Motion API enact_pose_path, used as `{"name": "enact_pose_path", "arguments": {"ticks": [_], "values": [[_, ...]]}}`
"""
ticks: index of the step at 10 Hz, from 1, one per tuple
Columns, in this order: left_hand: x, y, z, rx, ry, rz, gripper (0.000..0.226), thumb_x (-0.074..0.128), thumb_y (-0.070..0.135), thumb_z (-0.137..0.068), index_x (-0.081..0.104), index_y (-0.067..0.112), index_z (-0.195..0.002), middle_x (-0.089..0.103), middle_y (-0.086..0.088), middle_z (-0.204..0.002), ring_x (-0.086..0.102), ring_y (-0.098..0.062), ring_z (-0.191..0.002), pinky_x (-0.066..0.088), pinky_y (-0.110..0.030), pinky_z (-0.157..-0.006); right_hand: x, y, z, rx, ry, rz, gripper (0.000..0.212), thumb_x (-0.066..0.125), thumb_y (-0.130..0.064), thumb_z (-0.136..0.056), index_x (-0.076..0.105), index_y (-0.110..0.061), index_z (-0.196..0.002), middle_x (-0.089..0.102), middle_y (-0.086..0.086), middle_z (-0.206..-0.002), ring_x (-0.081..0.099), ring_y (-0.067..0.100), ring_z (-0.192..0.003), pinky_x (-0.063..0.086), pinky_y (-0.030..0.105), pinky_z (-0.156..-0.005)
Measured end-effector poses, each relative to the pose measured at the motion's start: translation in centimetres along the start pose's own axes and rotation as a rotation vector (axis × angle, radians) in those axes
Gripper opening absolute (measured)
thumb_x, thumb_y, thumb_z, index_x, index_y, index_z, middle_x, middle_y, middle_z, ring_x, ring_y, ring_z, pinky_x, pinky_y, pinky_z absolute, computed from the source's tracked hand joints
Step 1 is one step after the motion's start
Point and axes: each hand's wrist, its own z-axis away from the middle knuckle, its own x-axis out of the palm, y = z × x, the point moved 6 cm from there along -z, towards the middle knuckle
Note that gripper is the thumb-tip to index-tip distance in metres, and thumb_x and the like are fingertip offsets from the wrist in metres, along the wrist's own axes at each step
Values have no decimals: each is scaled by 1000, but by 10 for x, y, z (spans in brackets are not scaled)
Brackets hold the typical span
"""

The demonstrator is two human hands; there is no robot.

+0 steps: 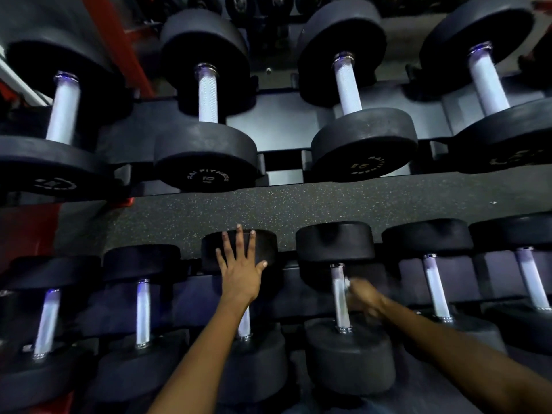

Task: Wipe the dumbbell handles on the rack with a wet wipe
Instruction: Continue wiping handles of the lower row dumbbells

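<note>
Two tiers of rack [286,138] in view, upper one with four big dumbbells [206,121], lower one [490,270] with a row of smaller ones, speckled floor [298,210] between the tiers. On the lower tier, fourth dumbbell from the left [343,309] in work now. Left hand [242,264] released, fingers straight and spread, pressed flat on the far head of the third dumbbell [239,249], perhaps only for support. Right hand [363,297] blurred, just beside the handle [339,297] of the fourth dumbbell, on its right side; something pale at the fingertips, probably the wipe [347,283], touching or almost touching the metal. Grip of the right hand seemingly curled round that wipe, but blur too strong to be sure. About progress: hard to judge, no wet trace readable on any handle. Hand position suggests a left-to-right order on the lower tier, so perhaps three handles done there, the fourth in progress, two more to the right [436,288] not yet reached. Upper tier handles [207,97]: cannot tell whether wiped or not. Most likely a good part of the task left.
</note>
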Motion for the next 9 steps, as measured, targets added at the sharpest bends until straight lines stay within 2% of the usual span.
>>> {"name": "enact_pose_path", "arguments": {"ticks": [1, 2, 3, 4, 5, 6, 7, 8, 9], "values": [[1, 0, 0, 20, 42, 14, 76, 35, 48, -101, -23, 24, -143, -41, -4, -147, -40, -32, -133, -17, -54, -111, -17, -20, -16, 3, 177, 81, 12, 38, -11, -97, 48, -17, -97, 52, 1, -92, 52, 14, -84, 45, 26, -75], [2, -2, -1, 16, 70, 29, 76, 35, 48, -101, -23, 24, -143, -40, -4, -147, -39, -33, -135, -17, -54, -111, 9, 0, -2, -15, 89, 165, 12, 39, -12, -97, 50, -14, -102, 52, 7, -100, 48, 18, -93, 47, 33, -80], [4, -3, -1, -8, 73, -13, 75, 32, 48, -102, -26, 24, -143, -40, -5, -147, -30, -37, -141, -10, -55, -115, 39, 33, 16, 85, -115, 219, 22, 40, -7, -96, 60, -3, -87, 55, 12, -98, 44, 14, -89, 44, 31, -84], [5, 4, 4, -104, 86, 5, 76, 35, 41, -103, -26, 22, -145, -38, -7, -150, -26, -38, -143, -5, -55, -117, 28, 32, 17, 164, -104, 219, 30, 42, -13, -95, 58, -7, -70, 57, 13, -93, 45, 13, -84, 42, 27, -76], [0, 48, 19, -273, 136, 197, 80, 46, 24, -97, -10, 14, -154, -26, -15, -157, -18, -38, -146, -3, -51, -118, 6, 32, 20, 192, -128, 77, 27, 44, -20, -86, 63, -3, -78, 65, 12, -87, 52, 16, -76, 43, 25, -66], [1, 99, 23, -147, 141, 292, 74, 44, 27, -99, -3, 9, -154, -21, -15, -159, -16, -34, -147, -6, -47, -118, -7, 34, 22, 177, -108, -196, 27, 44, -2, -82, 69, -8, -70, 65, 9, -73, 57, 20, -68, 46, 25, -62], [3, 177, 23, 90, 144, 292, 70, 42, 30, -101, 3, 8, -155, -15, -12, -161, -16, -35, -147, -7, -46, -119, -38, 42, 24, 140, -15, -510, 33, 47, 10, -78, 69, -10, -63, 66, 10, -68, 60, 22, -65, 47, 28, -63], [3, 206, 12, 112, 117, 246, 69, 41, 33, -101, 5, 8, -155, -10, -12, -162, -13, -35, -148, -7, -46, -119, -62, 46, 34, 116, 38, -587, 33, 46, 10, -82, 67, -12, -70, 66, 6, -66, 60, 15, -59, 48, 23, -57], [11, 224, -3, 48, 44, 146, 71, 34, 42, -103, -3, 10, -155, -16, -11, -161, -13, -37, -147, -7, -49, -118, -112, 79, 50, 87, 235, -642, 24, 47, 8, -83, 66, -6, -80, 66, 9, -77, 59, 12, -56, 47, 19, -51]]}}
